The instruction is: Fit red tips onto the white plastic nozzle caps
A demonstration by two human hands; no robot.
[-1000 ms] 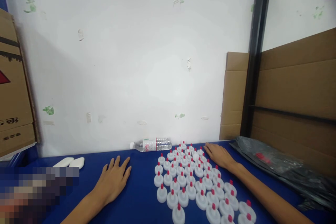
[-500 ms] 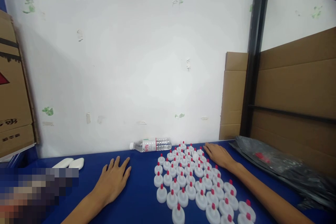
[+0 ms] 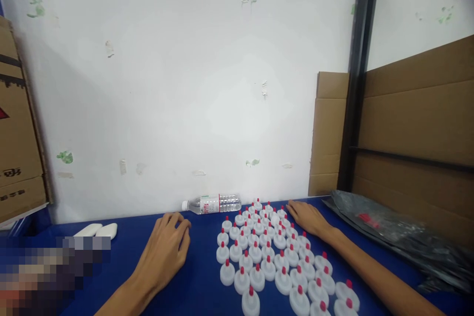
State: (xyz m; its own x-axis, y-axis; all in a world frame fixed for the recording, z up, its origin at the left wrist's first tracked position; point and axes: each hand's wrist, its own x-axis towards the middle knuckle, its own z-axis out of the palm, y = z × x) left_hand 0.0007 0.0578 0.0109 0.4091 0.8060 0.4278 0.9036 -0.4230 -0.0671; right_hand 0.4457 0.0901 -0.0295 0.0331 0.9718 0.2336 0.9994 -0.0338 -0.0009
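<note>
Several small squat translucent-white bottles with red tips (image 3: 255,252) stand grouped on the blue table (image 3: 202,276). My left hand (image 3: 168,244) rests palm down on the table to the left of the group, fingers bent, with nothing visible in it. A gap shows between its thumb and forefinger. Beyond the far right side of the group, my right hand (image 3: 305,215) lies flat with fingers stretched out, close to the rearmost bottles. A clear water bottle with a white cap (image 3: 213,204) lies on its side against the wall, just past my left fingertips.
Two white rounded objects (image 3: 106,231) lie at the left. Crumpled grey plastic (image 3: 392,232) covers the right side. Cardboard (image 3: 414,123) and a black metal frame (image 3: 353,84) rise behind it. A cardboard box (image 3: 20,128) stands at far left; a pixelated patch hides the lower left corner.
My left hand has moved a little right and its spread fingers have bent inward. My right hand and the small bottles stay where they were; the view has shifted slightly.
</note>
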